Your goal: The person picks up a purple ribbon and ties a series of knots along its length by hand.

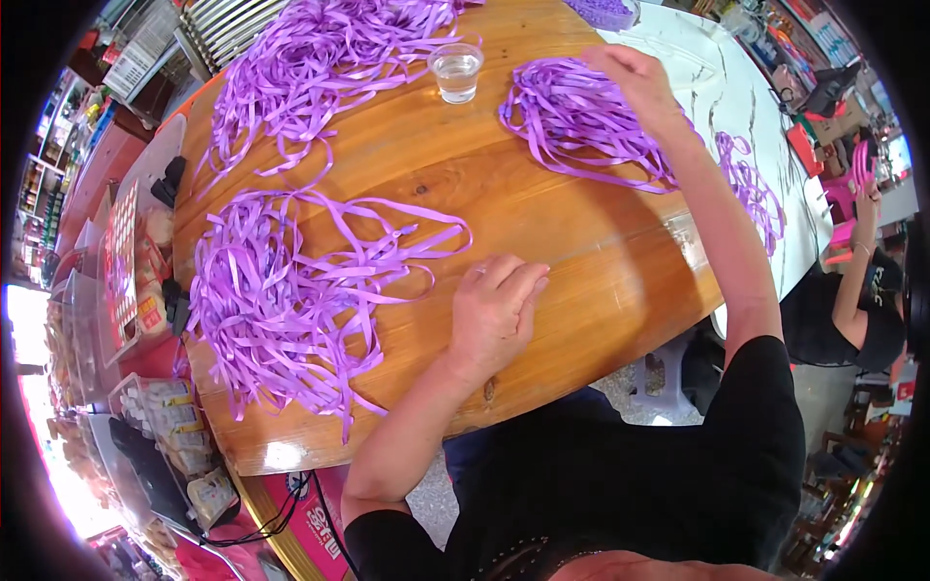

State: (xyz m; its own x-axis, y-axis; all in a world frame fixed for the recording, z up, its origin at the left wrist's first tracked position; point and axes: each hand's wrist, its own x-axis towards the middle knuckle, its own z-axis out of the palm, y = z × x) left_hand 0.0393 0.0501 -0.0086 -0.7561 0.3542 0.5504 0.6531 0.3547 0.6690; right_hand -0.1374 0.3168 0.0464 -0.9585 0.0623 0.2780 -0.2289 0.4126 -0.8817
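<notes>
My left hand [499,308] is over the near middle of the wooden table, fingers curled together against the thumb. Anything it might hold is too small or hidden to make out. To its left lies a loose heap of purple ribbons [276,300], a few loops stretching toward the hand. My right arm reaches far right, where my right hand [636,85] is closed in a pinch at the top edge of a smaller bundle of purple ribbons [572,111]. What lies between those fingertips cannot be seen. The forearm covers part of that bundle.
A clear plastic cup [456,74] of liquid stands between the far ribbon heap [300,73] and the right bundle. More ribbons [754,194] lie on the white marbled surface [697,58], near a purple-filled container [603,12]. Boxes crowd the left; another person [862,290] sits at right.
</notes>
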